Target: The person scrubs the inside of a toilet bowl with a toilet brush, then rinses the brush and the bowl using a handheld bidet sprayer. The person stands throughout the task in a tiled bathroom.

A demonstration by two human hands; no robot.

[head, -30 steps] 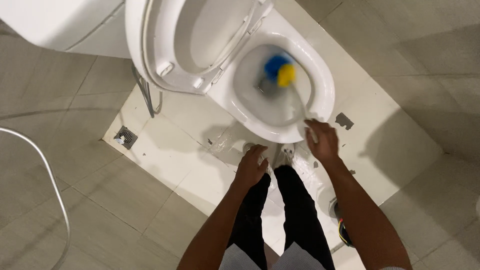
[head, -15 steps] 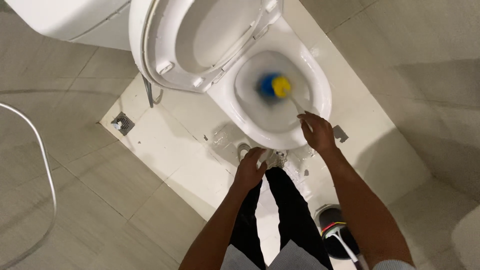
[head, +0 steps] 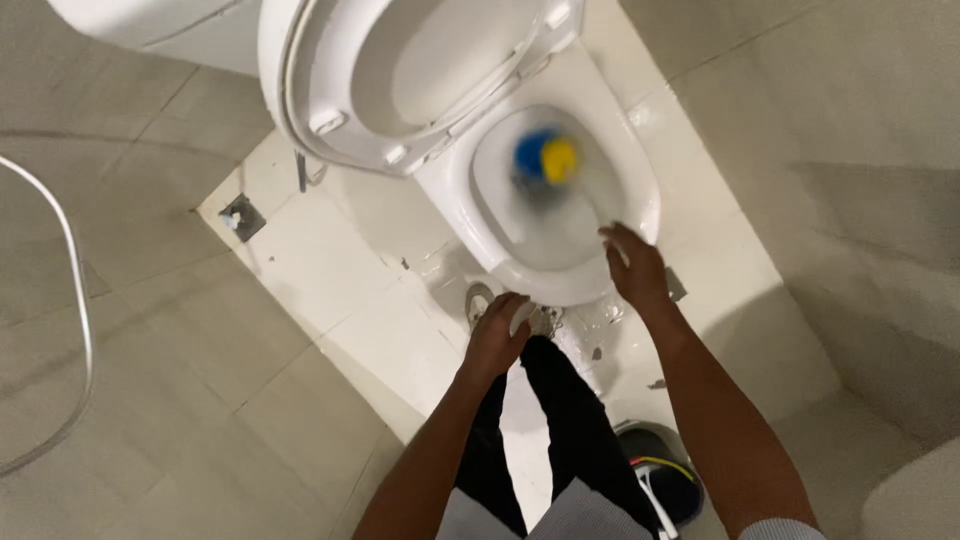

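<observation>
So we've got our right hand (head: 635, 268) gripping the brush handle, with the blurry blue-and-yellow brush head (head: 545, 158) at 11 o'clock from it inside the toilet bowl (head: 640, 190). Left hand (head: 497, 335) is loosely curled, holding nothing, at 8 o'clock.

The toilet bowl (head: 560, 270) looked like glossy white ceramic, its raised seat and lid (head: 400, 80) a smooth, duller plastic. The brush head (head: 545, 158) showed blue and yellow, probably plastic bristles, though blurred. The floor tiles (head: 340, 300) were smooth and wet-shiny near the base, matt grey farther out. The hose (head: 75, 270) seemed smooth plastic.
</observation>
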